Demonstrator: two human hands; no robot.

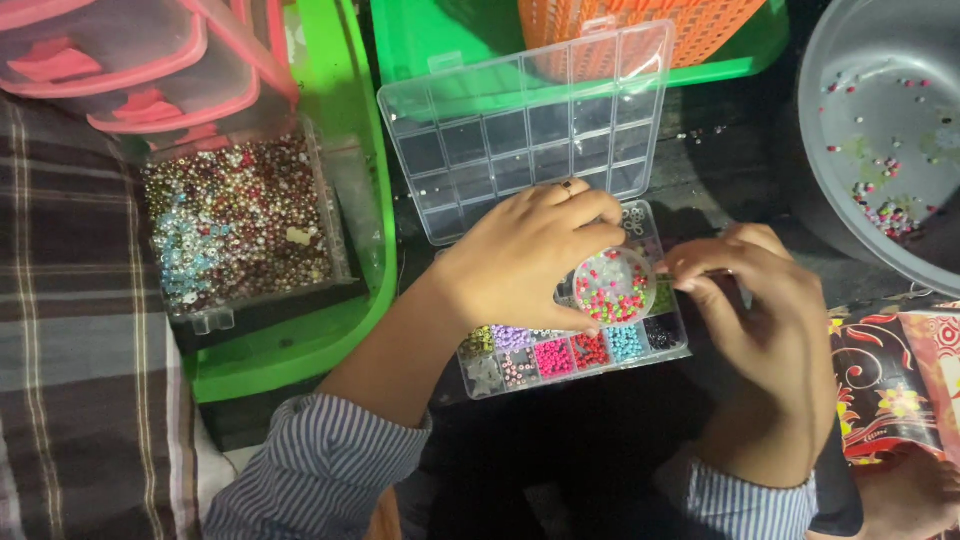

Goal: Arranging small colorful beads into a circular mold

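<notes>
My left hand holds a small round clear dish of mixed red, green and white beads above a compartmented bead box. The box's compartments show purple, pink, red, blue and black beads. Its clear lid stands open behind my hands. My right hand has its fingertips pinched together at the dish's right rim; what they pinch is too small to see. Both wrists wear striped sleeves.
A clear tub of mixed beads sits in a green tray at the left. A grey bowl with scattered beads is at top right. An orange basket is behind, pink-rimmed containers at top left, plaid cloth at left.
</notes>
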